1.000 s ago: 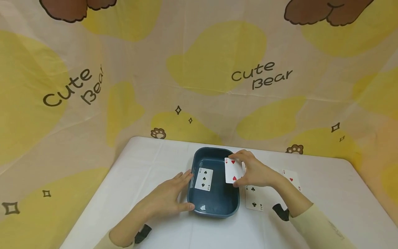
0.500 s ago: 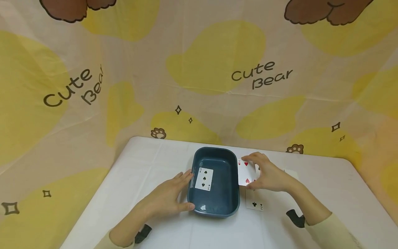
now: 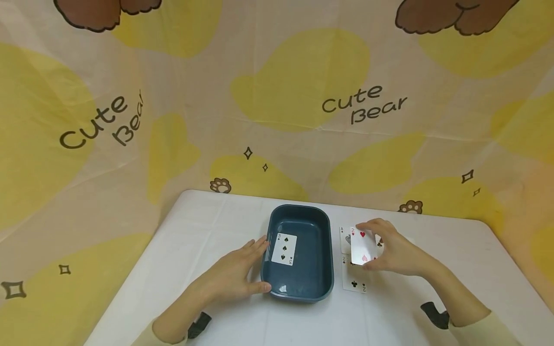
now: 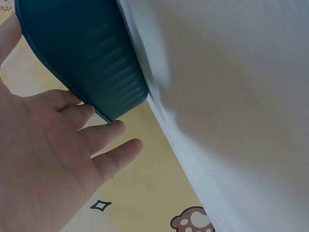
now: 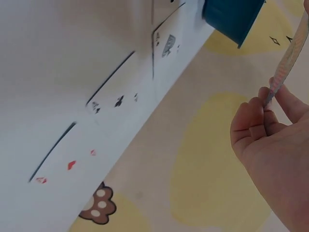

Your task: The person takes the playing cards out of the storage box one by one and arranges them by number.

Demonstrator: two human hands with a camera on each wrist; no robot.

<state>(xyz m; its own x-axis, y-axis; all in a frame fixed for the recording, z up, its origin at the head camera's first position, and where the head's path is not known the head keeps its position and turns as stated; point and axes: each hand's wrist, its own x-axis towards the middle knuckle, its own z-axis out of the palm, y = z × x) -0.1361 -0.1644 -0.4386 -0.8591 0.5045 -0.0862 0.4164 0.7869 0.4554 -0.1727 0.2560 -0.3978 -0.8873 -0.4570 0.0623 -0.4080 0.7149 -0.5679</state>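
My right hand [image 3: 400, 250] pinches a two of hearts card [image 3: 362, 246] by its top and bottom edges, above other cards right of the blue tray [image 3: 303, 294]. In the right wrist view the held card [image 5: 289, 55] shows nearly edge-on between thumb and fingers. A three of spades [image 3: 283, 249] lies face up inside the tray. My left hand [image 3: 231, 274] rests against the tray's left side with fingers extended; the left wrist view has its fingertips along the rim [image 4: 63, 82].
Right of the tray lie an ace of spades [image 3: 344, 240] and a two of clubs [image 3: 354, 284], partly covered. An ace of clubs [image 5: 119, 101] and an ace of hearts [image 5: 71, 165] lie farther right on the white table [image 3: 225, 226]. A patterned cloth [image 3: 277, 96] hangs behind.
My right hand has carried the two of hearts from over the tray's right rim rightward, over the table cards. My left hand and the tray have stayed in place.
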